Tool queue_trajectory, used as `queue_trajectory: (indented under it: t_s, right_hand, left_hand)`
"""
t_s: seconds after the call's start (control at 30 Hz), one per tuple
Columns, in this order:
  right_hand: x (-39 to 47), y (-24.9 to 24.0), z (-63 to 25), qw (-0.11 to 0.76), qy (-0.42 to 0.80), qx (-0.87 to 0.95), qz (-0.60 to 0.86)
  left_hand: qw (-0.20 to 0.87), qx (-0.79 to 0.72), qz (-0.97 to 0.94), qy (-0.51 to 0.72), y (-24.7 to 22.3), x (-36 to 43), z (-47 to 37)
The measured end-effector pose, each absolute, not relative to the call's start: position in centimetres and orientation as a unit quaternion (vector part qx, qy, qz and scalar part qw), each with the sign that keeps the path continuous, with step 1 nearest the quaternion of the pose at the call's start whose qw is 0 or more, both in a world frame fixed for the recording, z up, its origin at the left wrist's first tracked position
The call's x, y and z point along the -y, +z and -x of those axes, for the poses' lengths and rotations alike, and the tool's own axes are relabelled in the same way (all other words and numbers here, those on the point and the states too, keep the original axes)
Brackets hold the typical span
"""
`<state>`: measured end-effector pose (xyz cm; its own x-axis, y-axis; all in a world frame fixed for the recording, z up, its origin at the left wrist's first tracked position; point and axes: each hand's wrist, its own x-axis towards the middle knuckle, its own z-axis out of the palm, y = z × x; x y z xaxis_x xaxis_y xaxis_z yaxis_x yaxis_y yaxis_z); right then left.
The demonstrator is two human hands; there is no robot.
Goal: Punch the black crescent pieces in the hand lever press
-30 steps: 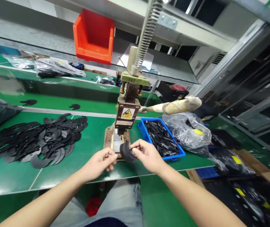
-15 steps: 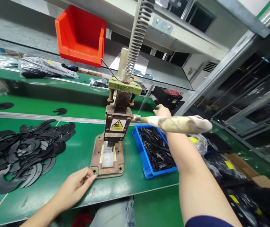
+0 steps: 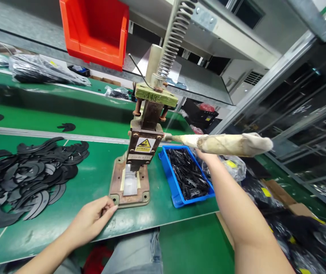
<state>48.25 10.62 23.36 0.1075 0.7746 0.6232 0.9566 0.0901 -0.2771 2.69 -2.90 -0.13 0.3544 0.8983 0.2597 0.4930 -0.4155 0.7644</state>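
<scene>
A hand-operated lever press (image 3: 143, 148) with a coil spring stands in the middle of the green bench. My left hand (image 3: 98, 217) rests at the near left corner of its base plate (image 3: 114, 190), the fingers curled in and the thumb along the edge; whatever lies inside them is hidden. A pale block (image 3: 130, 186) sits on the base under the ram. My right hand (image 3: 205, 156) is mostly hidden behind the tape-wrapped lever handle (image 3: 231, 145), by the far right side of a blue tray (image 3: 177, 198) of small black parts (image 3: 188, 175). Its fingers do not show.
Many flat black curved pieces (image 3: 34, 173) are heaped on the left of the bench. A red bin (image 3: 94, 34) sits on the shelf above. Plastic-bagged items (image 3: 45, 70) lie behind the metal rail, and more black bagged goods (image 3: 302, 236) stand at the right.
My right hand has come down from beyond the lever to behind it, so its fingers no longer show. My left hand keeps its place at the press base. The camera view has shifted slightly.
</scene>
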Motion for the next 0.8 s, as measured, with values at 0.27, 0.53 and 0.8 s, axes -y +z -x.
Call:
queue_trajectory:
  t_s: [0.27,0.53,0.8]
  right_hand:
    - [-2.3,18.9,-47.8,0.208,-0.062,0.717,0.662]
    - [-0.4,14.2,-43.9,0.046,-0.055,0.730,0.680]
    - [-1.0,13.8,-43.2,-0.004,-0.080,0.686,0.723]
  left_hand:
    - [0.289,-0.440,-0.773,0.354,-0.4,2.9,-2.6]
    - [0.286,-0.431,-0.780,0.353,-0.6,3.1,-2.3]
    - [0.282,-0.435,-0.774,0.364,-0.5,3.3,-2.5]
